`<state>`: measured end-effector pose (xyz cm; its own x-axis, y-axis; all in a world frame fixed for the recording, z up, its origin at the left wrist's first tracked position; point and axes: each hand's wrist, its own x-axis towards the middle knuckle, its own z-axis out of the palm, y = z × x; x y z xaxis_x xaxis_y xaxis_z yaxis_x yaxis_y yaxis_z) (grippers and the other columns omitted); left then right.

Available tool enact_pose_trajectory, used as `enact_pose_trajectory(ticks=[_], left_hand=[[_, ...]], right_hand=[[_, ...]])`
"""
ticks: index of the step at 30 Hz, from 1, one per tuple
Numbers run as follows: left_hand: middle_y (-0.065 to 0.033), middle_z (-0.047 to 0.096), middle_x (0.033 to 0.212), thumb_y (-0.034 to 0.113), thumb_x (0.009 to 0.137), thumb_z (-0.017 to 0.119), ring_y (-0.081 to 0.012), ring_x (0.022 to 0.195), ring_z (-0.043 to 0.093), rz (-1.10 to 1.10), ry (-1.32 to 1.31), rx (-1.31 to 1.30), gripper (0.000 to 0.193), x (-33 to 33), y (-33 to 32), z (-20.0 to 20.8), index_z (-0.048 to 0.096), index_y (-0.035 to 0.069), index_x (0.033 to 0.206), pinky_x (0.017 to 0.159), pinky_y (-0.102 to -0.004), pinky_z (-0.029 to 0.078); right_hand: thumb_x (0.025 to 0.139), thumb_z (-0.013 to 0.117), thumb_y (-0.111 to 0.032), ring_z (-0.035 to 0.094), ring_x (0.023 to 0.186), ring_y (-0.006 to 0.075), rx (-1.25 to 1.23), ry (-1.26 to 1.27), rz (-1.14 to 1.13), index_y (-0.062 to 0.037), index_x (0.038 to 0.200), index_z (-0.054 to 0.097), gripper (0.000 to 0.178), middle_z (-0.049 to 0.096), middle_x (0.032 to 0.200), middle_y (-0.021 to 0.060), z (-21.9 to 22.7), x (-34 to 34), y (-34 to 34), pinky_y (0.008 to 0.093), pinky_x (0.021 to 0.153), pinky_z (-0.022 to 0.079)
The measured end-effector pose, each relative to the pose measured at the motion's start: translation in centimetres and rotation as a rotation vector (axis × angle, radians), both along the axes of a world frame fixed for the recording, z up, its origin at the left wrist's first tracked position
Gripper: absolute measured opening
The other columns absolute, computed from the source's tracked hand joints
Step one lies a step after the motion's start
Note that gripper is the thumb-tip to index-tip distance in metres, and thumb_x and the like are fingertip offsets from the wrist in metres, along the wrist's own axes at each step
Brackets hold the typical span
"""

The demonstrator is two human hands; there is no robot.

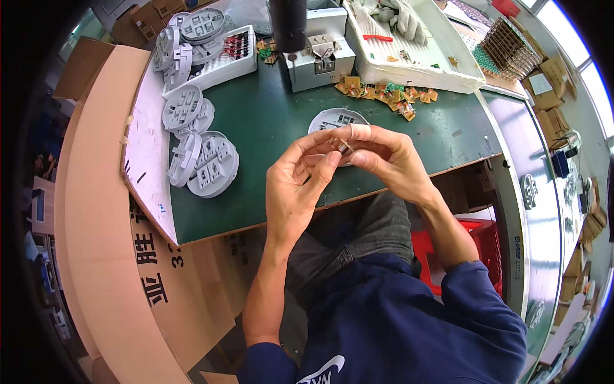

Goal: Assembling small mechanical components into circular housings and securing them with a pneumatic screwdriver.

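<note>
My left hand and my right hand meet above the near edge of the green table. Together their fingertips pinch a small brown circuit board piece. A band of tape wraps one right finger. Directly behind the hands lies a round white plastic housing, partly hidden by my fingers.
Stacks of round white housings lie on the left of the table. A pile of small brown and green boards sits at the back. A grey machine, a white tray with gloves and a cardboard box surround the area.
</note>
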<state>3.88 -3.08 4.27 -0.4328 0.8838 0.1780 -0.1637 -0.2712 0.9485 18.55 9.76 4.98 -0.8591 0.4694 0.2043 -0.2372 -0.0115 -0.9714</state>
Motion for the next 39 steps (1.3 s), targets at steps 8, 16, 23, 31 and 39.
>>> enact_pose_trajectory(ticks=[8,16,23,31,39], left_hand=[[-0.0091,0.076,0.104,0.011,0.095,0.077,-0.0132,0.094,0.070,0.167,0.175,0.062,0.027,0.5,-0.1,0.0,0.072,-0.003,0.118,0.088,-0.0280,0.055],[-0.0076,0.076,0.100,0.009,0.091,0.078,-0.0143,0.088,0.071,0.240,0.500,0.117,0.017,-0.7,-0.3,-0.3,0.076,0.003,0.107,0.079,-0.0280,0.056],[-0.0067,0.075,0.101,0.004,0.088,0.080,-0.0170,0.086,0.071,0.329,0.686,0.136,0.015,-0.2,-0.4,0.2,0.076,0.004,0.103,0.074,-0.0308,0.058],[-0.0025,0.070,0.101,0.004,0.086,0.082,-0.0158,0.086,0.068,0.321,0.672,0.110,0.020,-0.4,-0.2,-0.5,0.079,0.008,0.105,0.068,-0.0300,0.054],[-0.0025,0.069,0.099,0.004,0.084,0.083,-0.0170,0.084,0.066,0.373,0.779,0.089,0.019,-0.1,-0.1,-0.7,0.079,0.010,0.102,0.067,-0.0316,0.053]], right_hand=[[0.093,0.072,-0.001,0.067,0.121,0.0213,0.012,0.015,-0.099,0.0030,0.134,0.063,0.041,0.070,0.128,0.0143,-0.3,-0.5,0.1,0.0359,0.107,0.053],[0.091,0.071,0.004,0.067,0.122,0.0212,-0.050,-0.021,-0.019,0.0035,0.129,0.064,0.038,0.070,0.131,0.0146,-0.9,-0.4,0.3,0.0353,0.107,0.054],[0.090,0.070,0.008,0.067,0.121,0.0205,-0.009,-0.062,-0.020,0.0044,0.126,0.064,0.037,0.071,0.129,0.0136,-0.4,-0.2,0.1,0.0328,0.105,0.054],[0.091,0.073,0.002,0.068,0.120,0.0195,-0.115,0.005,-0.006,0.0018,0.126,0.065,0.036,0.070,0.130,0.0153,-1.2,0.2,0.6,0.0329,0.104,0.054],[0.091,0.072,0.003,0.068,0.120,0.0193,-0.100,-0.021,-0.001,0.0001,0.127,0.065,0.036,0.070,0.131,0.0161,-1.2,0.3,0.4,0.0319,0.102,0.055]])
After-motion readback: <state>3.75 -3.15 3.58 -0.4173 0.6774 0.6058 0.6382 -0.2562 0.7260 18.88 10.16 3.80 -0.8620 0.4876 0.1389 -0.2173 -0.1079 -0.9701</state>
